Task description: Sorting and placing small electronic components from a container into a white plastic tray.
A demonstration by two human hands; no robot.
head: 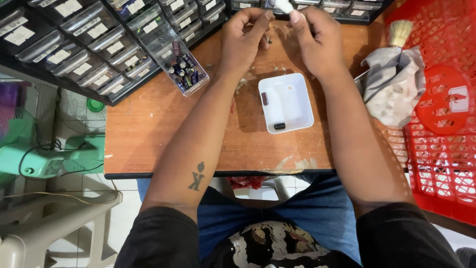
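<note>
Above the white tray (292, 94), both hands, left (243, 37) and right (317, 39), pinch one small white piece (284, 6) together.

The counter (163, 129) is orange-brown wood, matt, worn and stained, with pale scuffs near its front edge. On it sits a small white tray (292, 99) of smooth, faintly glossy plastic. The pulled-out drawer (181, 62) is clear, shiny plastic, holding capacitors (182, 69) with glossy dark sleeves. The parts cabinet (59, 44) has a black plastic frame and paper labels. The rag (394, 89) is grey cloth, creased and dirty. The brush (399, 32) has pale, rough bristles. The red basket (441, 139) is glossy latticed plastic.
</note>
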